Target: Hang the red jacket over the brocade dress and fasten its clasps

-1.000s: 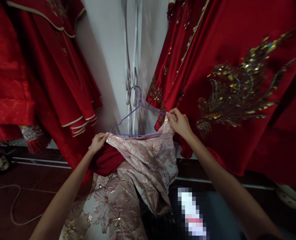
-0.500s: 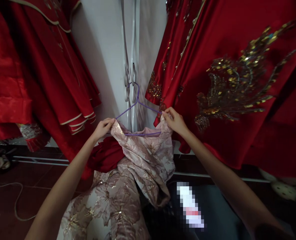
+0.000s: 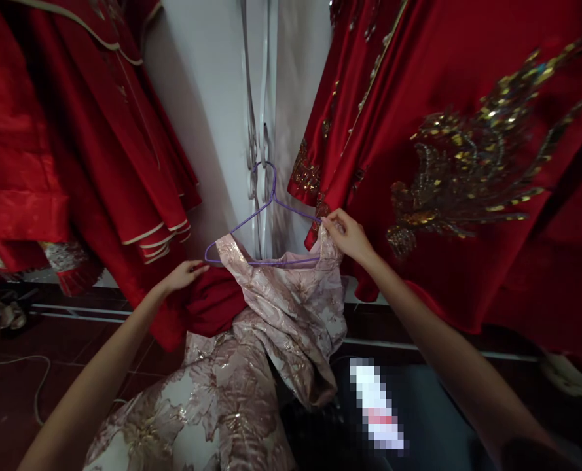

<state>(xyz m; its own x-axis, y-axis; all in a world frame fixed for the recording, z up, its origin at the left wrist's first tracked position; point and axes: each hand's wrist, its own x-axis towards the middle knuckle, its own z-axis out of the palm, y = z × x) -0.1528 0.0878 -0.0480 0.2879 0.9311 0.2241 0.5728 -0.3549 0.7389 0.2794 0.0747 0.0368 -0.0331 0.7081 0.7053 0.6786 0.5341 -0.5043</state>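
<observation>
A pale pink dress with gold floral brocade hangs by its straps on a purple wire hanger. The hanger's hook is caught on a white metal rod with loops. My right hand pinches the dress's right strap near the hanger's right arm. Apart from the left strap, my left hand has its fingers stretched toward the hanger's left end, beside a dark red cloth. The hanger's left tip now shows bare outside the strap. Lower down, the dress's skirt spreads toward me.
Red garments with cream piping hang at the left. On the right hangs a red garment with a gold sequined bird. Below are a floor rail, a cable, shoes and a dark surface with a blurred-out patch.
My left hand has let go of the left strap and moved down and left, uncovering the hanger's end. My right hand stays on its strap.
</observation>
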